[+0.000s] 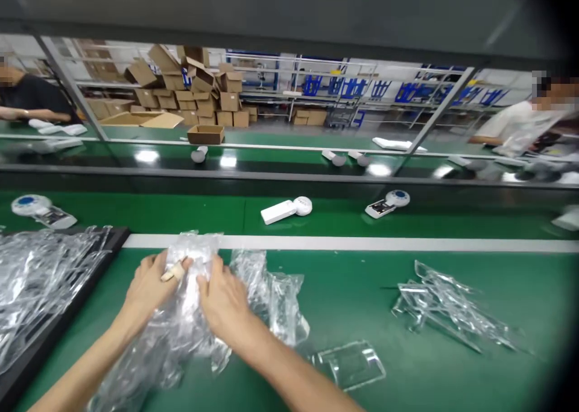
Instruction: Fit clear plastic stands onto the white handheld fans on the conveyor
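One head view, forward and down across the green bench (353, 309)
I look out from the person's head, above the near side of the bench, with the left hand (151, 285) and right hand (224, 294) close to me, left of centre, seen from above and behind; my view faces over the white strip (384, 244) running nearly level across the middle, on to the stacked cardboard boxes (185, 98) far back, while a dark overhead panel (271, 14) spans the top and blackness closes in at the right corners
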